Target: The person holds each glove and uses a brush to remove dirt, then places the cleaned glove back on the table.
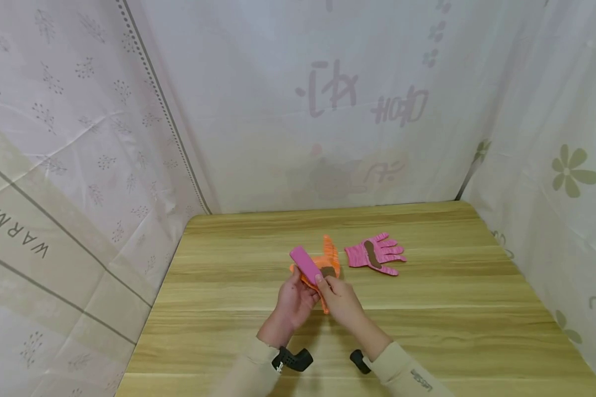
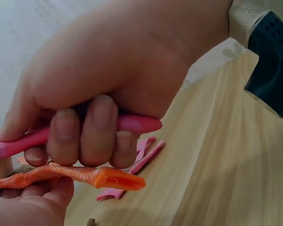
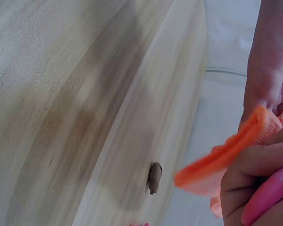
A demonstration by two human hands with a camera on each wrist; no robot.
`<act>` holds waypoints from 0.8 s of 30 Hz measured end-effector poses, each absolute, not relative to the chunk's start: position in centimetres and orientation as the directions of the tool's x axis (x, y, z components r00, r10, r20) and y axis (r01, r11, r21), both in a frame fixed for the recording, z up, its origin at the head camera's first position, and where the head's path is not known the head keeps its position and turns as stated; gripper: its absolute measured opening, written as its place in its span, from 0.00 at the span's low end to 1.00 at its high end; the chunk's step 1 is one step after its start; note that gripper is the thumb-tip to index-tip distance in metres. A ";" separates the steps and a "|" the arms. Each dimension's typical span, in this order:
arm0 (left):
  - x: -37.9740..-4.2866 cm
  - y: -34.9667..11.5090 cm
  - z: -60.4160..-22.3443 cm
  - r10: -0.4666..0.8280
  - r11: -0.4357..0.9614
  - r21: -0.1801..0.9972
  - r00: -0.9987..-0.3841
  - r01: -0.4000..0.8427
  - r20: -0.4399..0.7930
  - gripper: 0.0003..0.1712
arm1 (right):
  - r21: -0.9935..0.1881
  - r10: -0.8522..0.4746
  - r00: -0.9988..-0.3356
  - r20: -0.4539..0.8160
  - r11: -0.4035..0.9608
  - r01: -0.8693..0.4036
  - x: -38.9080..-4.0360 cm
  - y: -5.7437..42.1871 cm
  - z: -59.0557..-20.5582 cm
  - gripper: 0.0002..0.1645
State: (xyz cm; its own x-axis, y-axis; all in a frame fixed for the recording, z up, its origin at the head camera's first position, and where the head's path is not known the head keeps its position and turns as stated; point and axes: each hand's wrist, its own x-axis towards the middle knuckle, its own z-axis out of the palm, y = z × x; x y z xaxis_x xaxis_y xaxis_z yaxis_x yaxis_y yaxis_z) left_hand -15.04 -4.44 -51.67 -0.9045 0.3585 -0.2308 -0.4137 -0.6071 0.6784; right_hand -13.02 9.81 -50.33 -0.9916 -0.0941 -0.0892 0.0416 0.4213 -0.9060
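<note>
In the head view my right hand (image 1: 345, 304) grips a pink brush (image 1: 305, 264) by its handle, fingers curled round it. The left wrist view shows the bristles (image 2: 1, 169) pressed against an orange knit glove (image 2: 80, 174). My left hand (image 1: 294, 304) holds that orange glove (image 1: 330, 252) from below, palm up. A brown patch (image 1: 330, 271) shows on the glove beside the brush, partly hidden by my right hand. In the right wrist view the orange cuff (image 3: 221, 153) hangs past my right fingers, with the brush's handle end (image 3: 269, 197) below.
Right of my hands a pink knit glove (image 1: 357, 257) lies flat, a brown smear (image 1: 372, 253) across it. A small brown piece (image 3: 154, 178) lies on the wood-grain table (image 1: 228, 309). Printed curtains (image 1: 278, 110) stand behind and at both sides.
</note>
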 end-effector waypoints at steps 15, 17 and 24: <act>-15.2 -5.4 -51.5 0.247 -0.623 0.675 -0.918 -0.395 -0.309 0.26 | -0.784 -0.071 -0.997 -0.041 0.621 -0.012 -12.8 10.6 -50.3 0.27; -15.3 -5.7 -51.4 0.246 -0.626 0.674 -0.920 -0.392 -0.306 0.27 | -0.785 -0.064 -0.997 -0.047 0.619 -0.003 -12.8 10.8 -50.4 0.26; -15.6 -6.4 -51.0 0.246 -0.602 0.698 -0.922 -0.387 -0.300 0.28 | -0.782 -0.031 -0.997 -0.069 0.623 0.035 -13.2 11.8 -50.6 0.30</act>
